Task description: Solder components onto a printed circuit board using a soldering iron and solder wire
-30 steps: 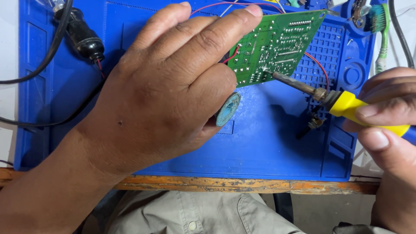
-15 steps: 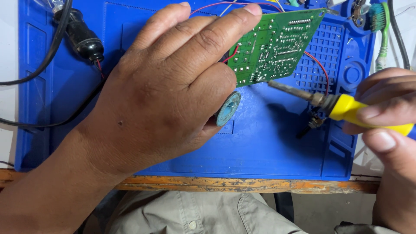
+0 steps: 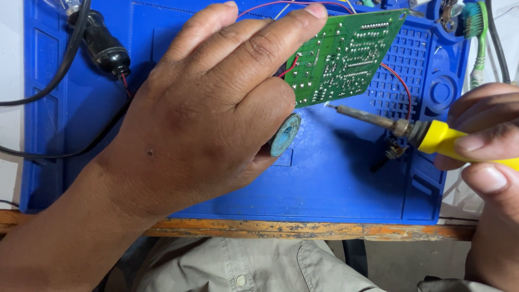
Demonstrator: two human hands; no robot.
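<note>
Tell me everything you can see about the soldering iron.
The soldering iron has a yellow handle, a brass-coloured collar and a dull, discoloured metal shaft ending in a pointed tip. The right hand grips the handle, with the fingers wrapped around it. The iron lies nearly level above the blue mat, pointing left, with its tip just below the lower edge of the green circuit board; whether it touches the board is unclear.

The scene is brightly and evenly lit by soft light from above, with saturated colour on the blue mat. Shadows are faint: a soft one lies on the mat under the soldering iron, another beneath the left hand. No strong glare shows. Focus is sharp at the centre; the near lap is slightly soft.
</note>
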